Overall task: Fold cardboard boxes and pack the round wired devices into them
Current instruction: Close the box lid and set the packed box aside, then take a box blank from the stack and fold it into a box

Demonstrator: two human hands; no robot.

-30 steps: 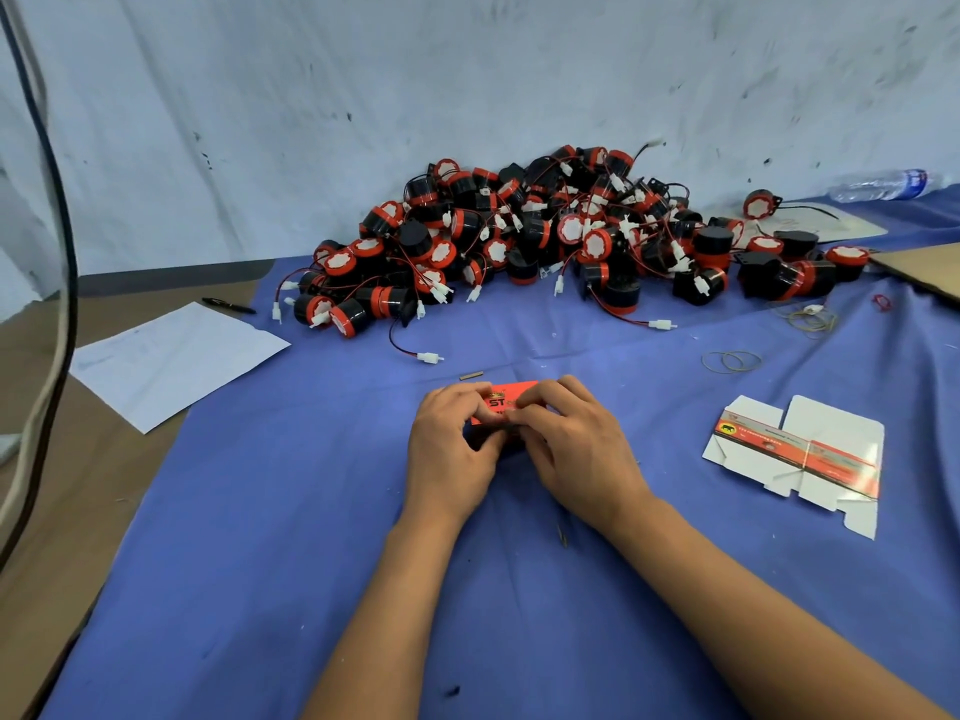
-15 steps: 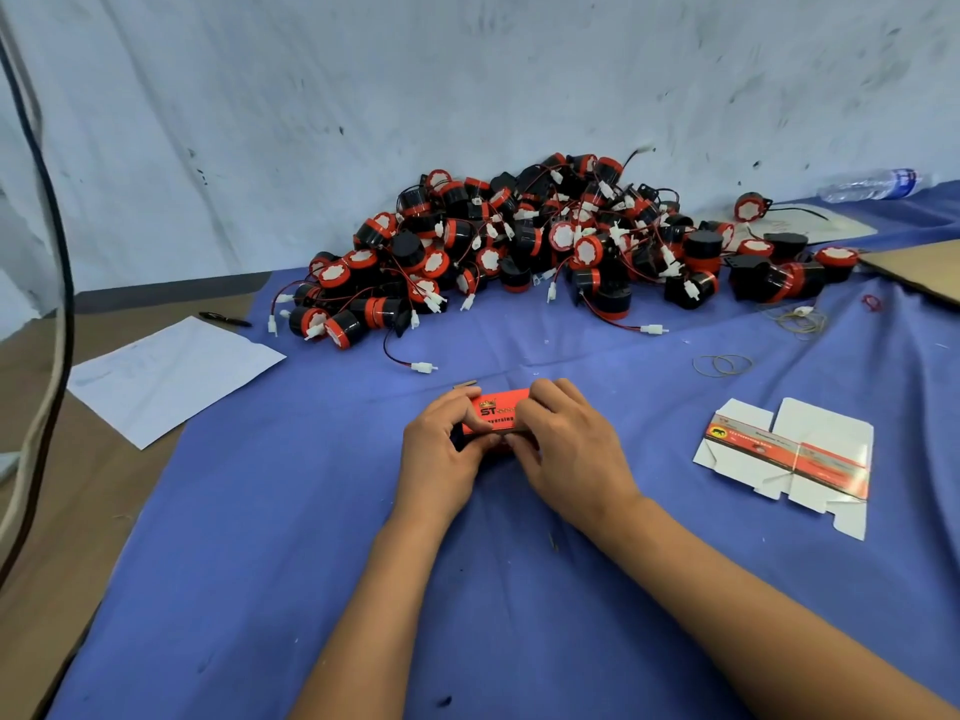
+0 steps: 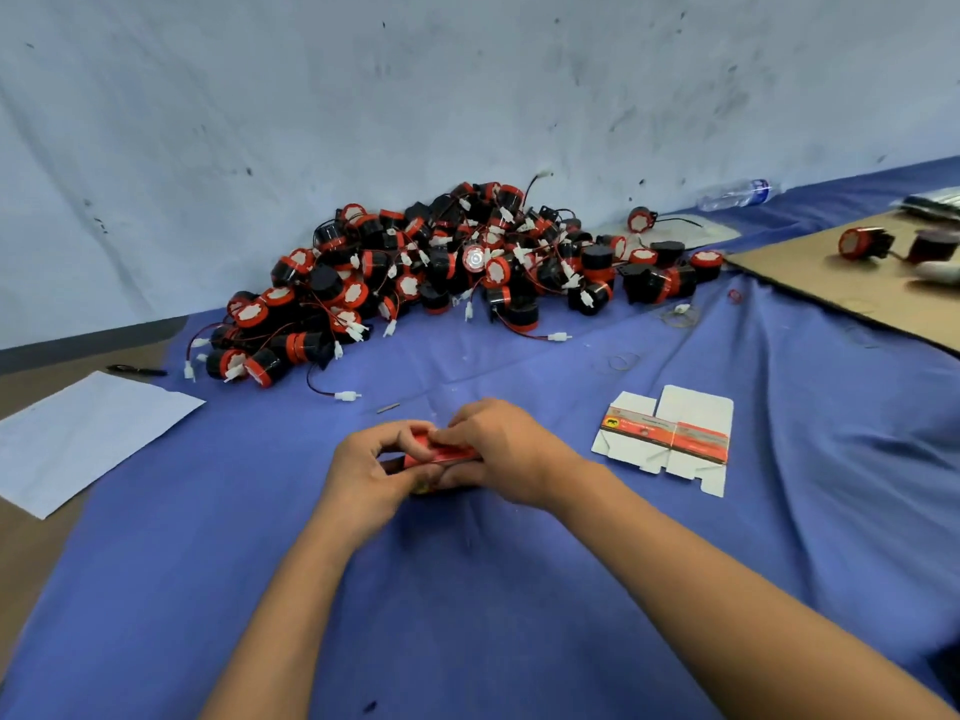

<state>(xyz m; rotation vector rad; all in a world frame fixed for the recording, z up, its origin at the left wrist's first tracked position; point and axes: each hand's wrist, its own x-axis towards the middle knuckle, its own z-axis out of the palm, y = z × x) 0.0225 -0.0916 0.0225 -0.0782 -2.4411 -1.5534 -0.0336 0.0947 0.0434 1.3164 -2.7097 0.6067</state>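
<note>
Since 0.5 s ago the orange box face w/ print has turned away: the box point(image 3: 441, 452) now shows a narrow red edge between the hands, and both hands sit a bit lower toward the person. Left hand point(image 3: 371, 472) fingers are curled round the box's left end, thumb on the near side. Right hand point(image 3: 501, 452) fingers curl over the top & right end, fingertips point(image 3: 441, 436) pinching a red flap. Box is just above the blue cloth point(image 3: 467, 589), centre of the table, mostly hidden by the hands; can't tell if a device is inside.

Right of the hands, near but apart, a flat unfolded box blank point(image 3: 667, 436) lies white side up w/ an orange strip across it. Behind, well apart, the pile of round black-red wired devices point(image 3: 467, 267) sits against the wall point(image 3: 363, 96), white connectors sticking out. Rubber bands point(image 3: 623, 362) lie between pile & blank. Far right: cardboard sheet point(image 3: 810, 272) w/ a couple more devices point(image 3: 862, 243) on it. Back right, a plastic bottle point(image 3: 735, 194) on its side. Left edge: white paper point(image 3: 83, 433) & a pen point(image 3: 136, 370) just behind it.
</note>
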